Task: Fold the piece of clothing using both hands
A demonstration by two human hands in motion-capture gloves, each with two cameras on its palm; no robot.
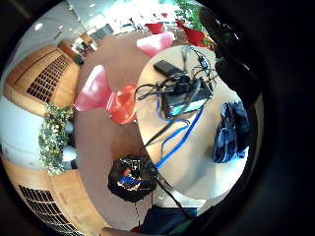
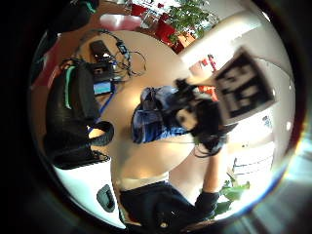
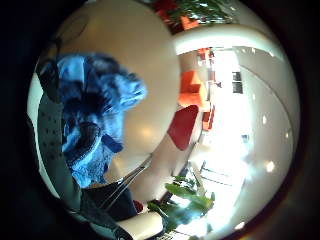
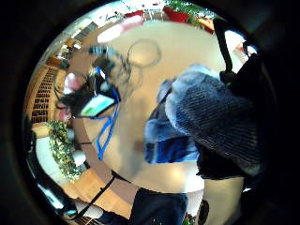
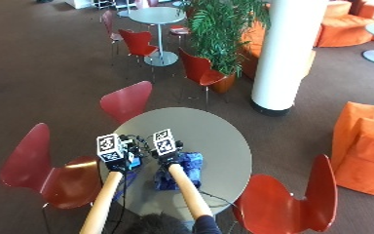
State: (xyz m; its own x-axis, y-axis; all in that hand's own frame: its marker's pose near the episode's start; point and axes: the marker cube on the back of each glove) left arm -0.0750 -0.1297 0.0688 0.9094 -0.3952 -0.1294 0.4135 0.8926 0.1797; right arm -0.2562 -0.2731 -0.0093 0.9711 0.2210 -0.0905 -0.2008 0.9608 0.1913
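Outside cam: high behind the person's head, looking down on round grey counter (image 5: 219, 141). Four palm cams face down at it; right pair closer. All share crumpled blue garment (image 5: 182, 170).

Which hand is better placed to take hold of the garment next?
Right, probably. The right hand is at the blue garment on the table; the left hand is off to the side, above the cabled device.

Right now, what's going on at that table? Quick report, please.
Right hand on crumpled blue denim garment, grip unclear. Left hand off it, above the black device with cables. Nothing folded yet.
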